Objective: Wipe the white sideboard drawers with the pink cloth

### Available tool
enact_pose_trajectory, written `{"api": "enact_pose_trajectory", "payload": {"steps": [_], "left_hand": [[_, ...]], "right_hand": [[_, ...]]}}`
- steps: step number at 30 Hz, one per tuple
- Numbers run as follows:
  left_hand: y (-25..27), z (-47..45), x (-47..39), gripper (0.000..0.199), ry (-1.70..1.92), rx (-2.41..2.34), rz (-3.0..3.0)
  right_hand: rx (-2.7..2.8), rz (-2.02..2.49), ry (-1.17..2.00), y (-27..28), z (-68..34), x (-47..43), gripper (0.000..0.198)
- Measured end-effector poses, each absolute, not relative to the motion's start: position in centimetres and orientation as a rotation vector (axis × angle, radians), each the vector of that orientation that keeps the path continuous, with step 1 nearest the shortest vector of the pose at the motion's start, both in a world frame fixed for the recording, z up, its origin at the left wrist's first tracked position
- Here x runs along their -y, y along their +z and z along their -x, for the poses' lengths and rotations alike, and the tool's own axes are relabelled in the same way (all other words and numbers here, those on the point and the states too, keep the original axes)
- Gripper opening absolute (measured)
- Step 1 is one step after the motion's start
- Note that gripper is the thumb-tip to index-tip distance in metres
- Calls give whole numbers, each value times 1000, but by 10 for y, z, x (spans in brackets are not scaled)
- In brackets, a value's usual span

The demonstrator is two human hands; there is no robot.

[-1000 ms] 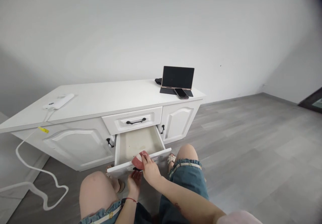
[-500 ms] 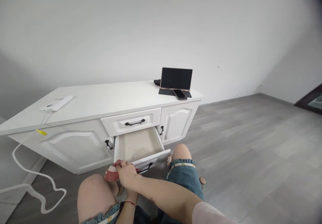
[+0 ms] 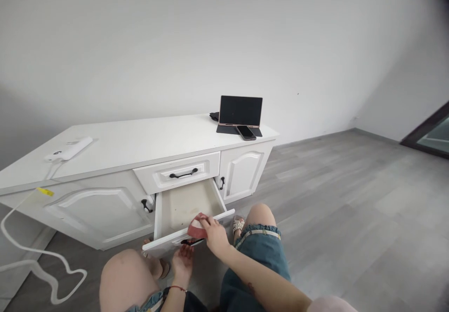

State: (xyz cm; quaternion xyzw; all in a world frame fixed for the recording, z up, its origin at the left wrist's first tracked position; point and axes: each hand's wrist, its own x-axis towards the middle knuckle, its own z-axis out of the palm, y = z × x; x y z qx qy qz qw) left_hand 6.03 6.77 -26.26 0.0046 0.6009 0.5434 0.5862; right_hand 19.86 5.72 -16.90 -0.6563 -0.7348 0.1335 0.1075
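Observation:
My right hand [image 3: 216, 238] is closed on a folded red-and-white cloth [image 3: 197, 226], pressed on the top edge of the pulled-out drawer's front. The drawer [image 3: 184, 204] shows a pale bottom with a few small dark specks and faint marks. Just below its black handle [image 3: 192, 242] is my left hand [image 3: 183, 261], palm up, fingers apart and slightly bent. Nothing shows in that hand; whether its fingertips touch the handle I cannot tell. A shut drawer [image 3: 180, 171] lies directly above the pulled-out one.
On the white cabinet top [image 3: 140, 136] stand a tablet [image 3: 240, 111] with a phone [image 3: 246, 133] before it, and a white power strip [image 3: 70, 150]. Its white cable [image 3: 35, 251] hangs at the left. My knees flank the drawer, above a grey floor [image 3: 333, 199].
My right hand has moved right with the cloth, from the drawer front's left end toward its middle. My left hand, earlier partly hidden beneath the right, now shows below the handle.

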Motion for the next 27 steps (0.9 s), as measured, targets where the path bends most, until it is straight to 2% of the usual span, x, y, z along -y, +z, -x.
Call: {"api": "enact_pose_trajectory", "payload": {"steps": [10,27], "left_hand": [[-271,-61,-68,25,1245,-1165,266],[-276,-65,-78,35,1253,-1037,185]], "right_hand": [[1573,2143,452,-203,-259,-45,77],[1352,1971,485,-226,-263,-69,82]]}}
